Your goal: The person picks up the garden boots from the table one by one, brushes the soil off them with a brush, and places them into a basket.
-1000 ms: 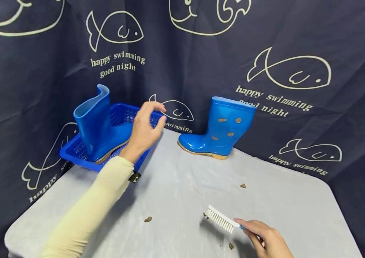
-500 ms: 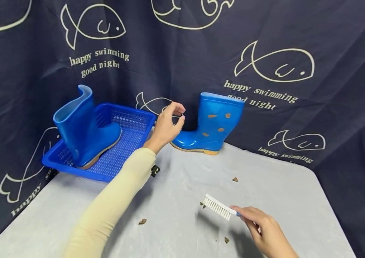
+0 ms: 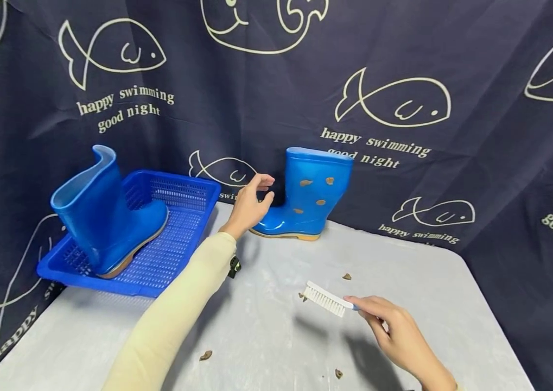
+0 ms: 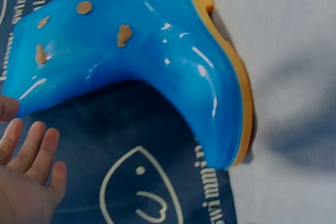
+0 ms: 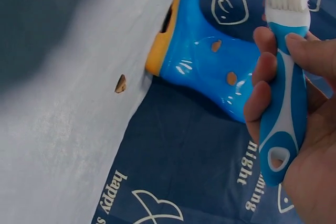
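Note:
A blue rain boot (image 3: 317, 184) with a yellow sole stands upright at the back of the table, several brown mud-like patches on its shaft. My left hand (image 3: 249, 205) is near its toe, thumb and fingers apart and holding nothing; the left wrist view shows the fingers (image 4: 39, 148) beside the boot's shaft. In my right hand (image 3: 395, 331) is a scrub brush (image 3: 326, 300) with white bristles, held above the table. Its blue and white handle (image 5: 286, 103) lies in the grip in the right wrist view. A second blue boot (image 3: 105, 217), without visible patches, stands in the blue basket.
The blue plastic basket (image 3: 183, 190) sits at the table's left back. Loose brown bits (image 3: 205, 355) lie scattered on the pale tabletop (image 3: 266, 326). A dark curtain (image 3: 256, 108) with fish drawings hangs right behind the table.
My left hand has moved rightward, away from the basket and towards the patched boot. The right hand still holds the brush, slightly higher in view. The head view has turned to the right.

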Tool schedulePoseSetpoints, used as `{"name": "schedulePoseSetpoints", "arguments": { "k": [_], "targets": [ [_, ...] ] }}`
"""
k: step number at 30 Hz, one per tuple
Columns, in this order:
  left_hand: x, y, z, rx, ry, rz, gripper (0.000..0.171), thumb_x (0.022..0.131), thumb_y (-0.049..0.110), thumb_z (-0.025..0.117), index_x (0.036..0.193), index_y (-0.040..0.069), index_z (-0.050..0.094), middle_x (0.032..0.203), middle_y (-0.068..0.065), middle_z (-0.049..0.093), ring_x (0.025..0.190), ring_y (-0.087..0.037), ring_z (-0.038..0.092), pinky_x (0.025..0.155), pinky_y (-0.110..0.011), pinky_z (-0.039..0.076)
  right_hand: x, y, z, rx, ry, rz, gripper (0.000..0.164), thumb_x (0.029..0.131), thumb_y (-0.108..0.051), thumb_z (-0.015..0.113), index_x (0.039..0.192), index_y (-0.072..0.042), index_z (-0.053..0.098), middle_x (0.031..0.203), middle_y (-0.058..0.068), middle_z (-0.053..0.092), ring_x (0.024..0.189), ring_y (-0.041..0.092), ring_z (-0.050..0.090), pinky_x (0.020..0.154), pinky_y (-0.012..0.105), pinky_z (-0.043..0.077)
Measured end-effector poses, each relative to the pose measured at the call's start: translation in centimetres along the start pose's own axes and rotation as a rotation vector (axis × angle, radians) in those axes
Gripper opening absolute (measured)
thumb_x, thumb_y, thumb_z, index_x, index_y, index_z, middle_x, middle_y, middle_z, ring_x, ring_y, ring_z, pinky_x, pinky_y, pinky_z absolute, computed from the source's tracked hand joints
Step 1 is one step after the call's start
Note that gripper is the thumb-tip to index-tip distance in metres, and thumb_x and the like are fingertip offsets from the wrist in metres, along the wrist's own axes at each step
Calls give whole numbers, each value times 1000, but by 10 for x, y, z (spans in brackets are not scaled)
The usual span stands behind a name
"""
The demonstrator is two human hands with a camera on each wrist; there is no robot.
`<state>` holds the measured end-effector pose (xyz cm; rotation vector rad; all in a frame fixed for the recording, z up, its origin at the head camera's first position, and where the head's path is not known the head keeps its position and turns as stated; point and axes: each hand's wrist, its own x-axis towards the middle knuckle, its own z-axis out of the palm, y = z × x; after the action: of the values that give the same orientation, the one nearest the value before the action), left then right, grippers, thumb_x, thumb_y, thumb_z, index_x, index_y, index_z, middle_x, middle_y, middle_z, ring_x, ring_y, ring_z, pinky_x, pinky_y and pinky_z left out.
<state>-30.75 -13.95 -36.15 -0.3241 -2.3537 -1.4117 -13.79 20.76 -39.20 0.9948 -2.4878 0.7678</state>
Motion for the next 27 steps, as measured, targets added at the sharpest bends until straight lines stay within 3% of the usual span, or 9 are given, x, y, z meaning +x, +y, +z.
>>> {"name": "schedulePoseSetpoints", "arguments": {
  "k": [7,15,20,27],
  "targets": [
    [16,-5,25,-11,-34,-121,37,99,13,59,135,8,52,137,-13,62,124,-29,63,108,-42,49,21,16,4,5,-18,27,51,84,8,72,122,-26,73,106,-11,75,93,3,68,79,12,50],
    [25,-15,51,-55,-82,-250,66,99,21,63,155,10,32,155,-15,48,137,-32,54,114,-45,46,32,34,4,74,23,5,46,84,10,70,120,-18,74,98,-7,75,78,-2,59,69,9,45],
    [29,-23,60,-97,-155,-275,67,97,25,66,154,9,35,154,-18,48,140,-34,52,116,-44,43,39,43,7,91,87,40,40,83,8,73,116,-14,75,99,-1,77,81,0,65,72,8,49],
    [34,-31,62,-126,-172,-256,54,97,25,68,144,7,48,140,-20,60,131,-34,59,111,-46,48,42,41,22,107,106,70,31,88,0,73,115,-15,76,107,3,78,96,13,74,87,9,52]
  ]
}}
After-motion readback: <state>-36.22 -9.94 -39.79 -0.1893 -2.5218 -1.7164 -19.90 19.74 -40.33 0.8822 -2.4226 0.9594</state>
